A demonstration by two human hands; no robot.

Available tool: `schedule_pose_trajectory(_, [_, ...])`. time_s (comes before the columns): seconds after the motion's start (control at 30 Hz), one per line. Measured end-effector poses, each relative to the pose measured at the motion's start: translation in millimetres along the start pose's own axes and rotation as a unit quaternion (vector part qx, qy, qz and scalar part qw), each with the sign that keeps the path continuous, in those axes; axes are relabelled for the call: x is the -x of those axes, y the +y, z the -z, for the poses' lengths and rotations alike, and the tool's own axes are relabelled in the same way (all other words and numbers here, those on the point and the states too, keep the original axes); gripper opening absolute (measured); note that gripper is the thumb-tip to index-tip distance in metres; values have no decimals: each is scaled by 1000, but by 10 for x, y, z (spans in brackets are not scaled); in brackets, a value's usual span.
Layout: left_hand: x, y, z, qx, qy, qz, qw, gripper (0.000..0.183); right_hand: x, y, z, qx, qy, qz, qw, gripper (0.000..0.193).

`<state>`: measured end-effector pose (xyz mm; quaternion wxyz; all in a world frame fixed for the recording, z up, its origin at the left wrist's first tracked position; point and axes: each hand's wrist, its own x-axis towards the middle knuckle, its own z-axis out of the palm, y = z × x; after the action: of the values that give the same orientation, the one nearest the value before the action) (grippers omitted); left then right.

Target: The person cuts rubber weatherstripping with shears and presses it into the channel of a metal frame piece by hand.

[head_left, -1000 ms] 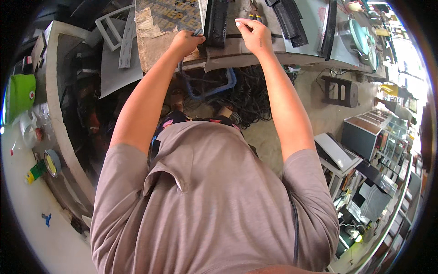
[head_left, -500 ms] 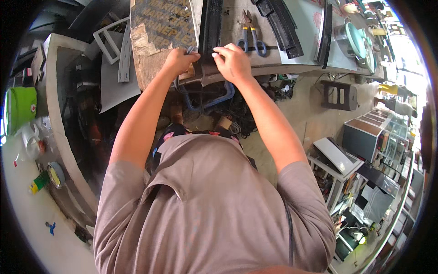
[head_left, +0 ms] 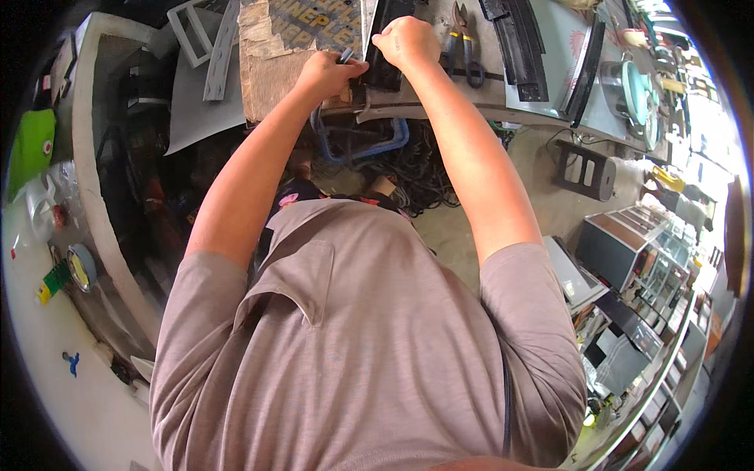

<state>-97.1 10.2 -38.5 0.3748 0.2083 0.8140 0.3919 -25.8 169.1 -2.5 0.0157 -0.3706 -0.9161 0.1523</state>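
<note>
At the bench edge, my left hand [head_left: 323,76] is closed around a small grey rod-like piece [head_left: 345,56], its thumb stretched toward a long black strip [head_left: 385,75]. That strip lies lengthwise away from me, beside a worn wooden board [head_left: 276,78] with torn, printed facing. Farther up the strip, my right hand [head_left: 408,43] is bent over it, fingertips curled at its left edge; the hand hides part of the strip. Tin snips [head_left: 473,72] with blue-and-yellow handles rest just right of that hand. Under the bench edge hangs a blue C-shaped frame [head_left: 365,153], perhaps a clamp.
More black strips [head_left: 518,59] lie to the right on the bench, near a pot with a turquoise rim [head_left: 633,93]. A dark plastic stool [head_left: 585,169] stands on the floor. Tangled black cables [head_left: 428,177] lie below. Grey sheet metal [head_left: 200,118] leans at the left.
My right hand has moved farther up along the black strip. My left hand remains near the board's edge with the grey piece. The whole view has shifted slightly.
</note>
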Motion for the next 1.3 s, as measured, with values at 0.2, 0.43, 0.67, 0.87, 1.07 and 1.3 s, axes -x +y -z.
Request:
schedule_pose_trajectory(0.2, [-36, -59, -47, 17, 0, 29, 999, 45, 46, 5, -15, -13, -18, 6, 1000, 24])
schedule_pose_trajectory(0.43, [-17, -8, -86, -12, 31, 13, 999, 46, 110, 33, -98, 3, 25, 37, 999, 20])
schedule_pose_trajectory(0.67, [-53, 64, -61, -19, 37, 1, 999, 49, 130, 47, -43, 10, 31, 61, 998, 18])
schedule_pose_trajectory(0.87, [-9, 197, 11, -132, 37, 22, 990, 57, 812, 182, 57, -124, 20, 134, 983, 16])
schedule_pose_trajectory(1.07, [450, 224, -66, -198, 62, -92, 974, 43, 1176, 344, 189, -183, 76, 61, 978, 32])
schedule_pose_trajectory(1.3, [599, 206, -46, -179, 25, -69, 981, 42, 1340, 320, 201, -195, -4, -1, 981, 44])
